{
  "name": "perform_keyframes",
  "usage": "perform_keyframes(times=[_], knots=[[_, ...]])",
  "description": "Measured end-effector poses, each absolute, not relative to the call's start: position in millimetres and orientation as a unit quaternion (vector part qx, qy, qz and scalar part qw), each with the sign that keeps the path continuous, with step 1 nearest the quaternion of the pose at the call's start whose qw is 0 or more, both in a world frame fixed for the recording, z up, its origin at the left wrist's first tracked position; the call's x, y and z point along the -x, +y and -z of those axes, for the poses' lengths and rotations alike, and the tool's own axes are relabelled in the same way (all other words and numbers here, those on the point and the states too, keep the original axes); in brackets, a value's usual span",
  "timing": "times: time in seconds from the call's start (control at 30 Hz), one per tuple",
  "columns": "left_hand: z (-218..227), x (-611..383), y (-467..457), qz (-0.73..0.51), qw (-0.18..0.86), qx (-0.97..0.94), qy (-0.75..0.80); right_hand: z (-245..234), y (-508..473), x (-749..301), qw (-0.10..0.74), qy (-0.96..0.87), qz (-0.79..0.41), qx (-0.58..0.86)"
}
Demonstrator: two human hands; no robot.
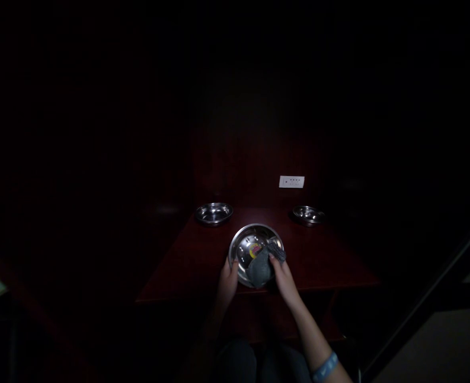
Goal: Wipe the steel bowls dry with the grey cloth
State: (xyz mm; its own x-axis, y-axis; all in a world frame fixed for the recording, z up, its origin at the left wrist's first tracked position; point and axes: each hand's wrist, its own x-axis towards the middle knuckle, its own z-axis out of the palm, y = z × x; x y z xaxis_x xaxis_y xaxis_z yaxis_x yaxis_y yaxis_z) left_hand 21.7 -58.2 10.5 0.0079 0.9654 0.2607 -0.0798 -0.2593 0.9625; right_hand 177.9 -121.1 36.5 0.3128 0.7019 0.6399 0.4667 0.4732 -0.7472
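A round steel bowl is tilted toward me above the near edge of a dark red table. My left hand grips the bowl's left rim, fingers curled over the edge. My right hand is closed on a grey cloth and presses it against the bowl's inner lower right side. A yellow and red sticker shows inside the bowl. A blue band sits on my right wrist.
Two more steel bowls stand at the table's far corners, one on the left and one on the right. A white socket plate is on the dark wall behind. The surroundings are very dark.
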Motion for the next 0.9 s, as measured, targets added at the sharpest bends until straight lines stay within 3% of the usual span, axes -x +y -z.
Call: perform_keyframes(times=[0.2,0.53,0.73,0.9], knots=[[-15,-21,-62,-0.570,0.457,-0.542,0.415,-35,-120,-190,0.542,-0.607,0.042,0.579],[-11,-22,-59,-0.576,0.453,-0.545,0.408,-36,-131,-193,0.527,-0.553,0.168,0.624],[-14,-23,-61,-0.579,0.448,-0.544,0.410,-39,-160,-189,0.435,-0.646,0.157,0.608],[-12,-24,-60,-0.586,0.451,-0.542,0.399,-43,-172,-187,0.423,-0.685,0.127,0.580]])
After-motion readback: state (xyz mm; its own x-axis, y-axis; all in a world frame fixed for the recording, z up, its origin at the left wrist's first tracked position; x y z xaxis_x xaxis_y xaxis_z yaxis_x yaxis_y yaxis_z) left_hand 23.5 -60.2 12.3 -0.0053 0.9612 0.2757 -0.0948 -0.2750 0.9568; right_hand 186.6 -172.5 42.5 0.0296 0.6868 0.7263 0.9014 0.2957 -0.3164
